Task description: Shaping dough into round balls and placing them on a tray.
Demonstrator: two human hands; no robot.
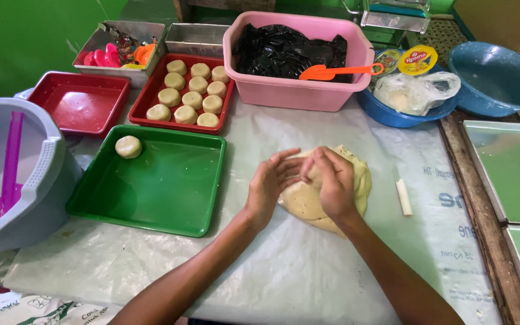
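Head view: a pale mound of dough (pixel 308 201) lies on the plastic-covered surface (pixel 284 271), right of a green tray (pixel 170 186) holding one dough ball (pixel 129 147). It looks soft, dense and slightly tacky, best pinched off at its top edge. The left hand (pixel 270 182) and right hand (pixel 333 180) both cup and grasp that upper edge.

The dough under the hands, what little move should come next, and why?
Probably pinching off a small piece. Both hands, left hand and right hand, are cupped on the big dough lump. The green tray holds only one dough ball, while the red tray beside it is filled with them.
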